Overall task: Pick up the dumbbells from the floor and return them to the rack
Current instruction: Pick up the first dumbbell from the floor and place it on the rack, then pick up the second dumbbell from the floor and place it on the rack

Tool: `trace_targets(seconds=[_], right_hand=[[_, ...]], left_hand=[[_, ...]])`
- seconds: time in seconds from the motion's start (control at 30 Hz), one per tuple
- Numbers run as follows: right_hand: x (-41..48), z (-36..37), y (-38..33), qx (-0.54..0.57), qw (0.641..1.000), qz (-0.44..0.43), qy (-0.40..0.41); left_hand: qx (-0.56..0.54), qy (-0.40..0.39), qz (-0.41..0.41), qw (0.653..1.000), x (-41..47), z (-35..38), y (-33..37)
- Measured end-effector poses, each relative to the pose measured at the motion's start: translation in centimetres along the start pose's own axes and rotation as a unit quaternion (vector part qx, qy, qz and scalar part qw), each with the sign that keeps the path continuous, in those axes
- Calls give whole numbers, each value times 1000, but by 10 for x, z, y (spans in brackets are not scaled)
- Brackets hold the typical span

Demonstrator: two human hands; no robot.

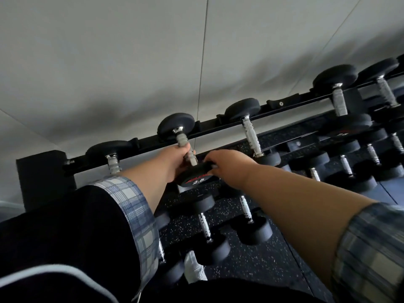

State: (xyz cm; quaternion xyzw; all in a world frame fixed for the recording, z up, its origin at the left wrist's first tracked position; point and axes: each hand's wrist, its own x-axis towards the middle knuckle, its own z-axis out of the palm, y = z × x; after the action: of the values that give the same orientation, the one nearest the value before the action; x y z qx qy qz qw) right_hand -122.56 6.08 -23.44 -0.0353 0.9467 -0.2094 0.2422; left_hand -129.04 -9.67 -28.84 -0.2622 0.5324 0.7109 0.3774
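Our left hand (175, 159) hides part of the dumbbell (185, 149) handle; our right hand (227, 167) covers its near head's edge. The rack (218, 125) runs off the right edge.

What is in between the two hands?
In the head view, the dumbbell: left hand grips its handle, right hand holds its near head, marked 2.5.

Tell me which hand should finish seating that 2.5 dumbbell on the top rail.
Left. The left hand is wrapped around the dumbbell handle, so it controls the weight. The right hand only pinches the near head's edge, steadying it over the rack.
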Motion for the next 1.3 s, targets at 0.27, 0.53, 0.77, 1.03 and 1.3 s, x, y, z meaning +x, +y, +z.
trace_targets(seconds=[0.27,0.53,0.77,1.03,1.3], right_hand=[[13,40,18,-136,989,-2,-49],[20,49,32,-106,994,-14,-36],[-19,28,36,41,998,29,32],[-132,-34,120,158,935,218,230],[-321,-13,230,205,836,403,310]], left_hand=[[148,20,22,989,29,-11,-21],[177,70,31,981,34,-3,-26],[382,302,215,847,-8,41,-24],[630,-51,333,700,-70,179,-29],[742,-194,346,540,-117,324,-113]])
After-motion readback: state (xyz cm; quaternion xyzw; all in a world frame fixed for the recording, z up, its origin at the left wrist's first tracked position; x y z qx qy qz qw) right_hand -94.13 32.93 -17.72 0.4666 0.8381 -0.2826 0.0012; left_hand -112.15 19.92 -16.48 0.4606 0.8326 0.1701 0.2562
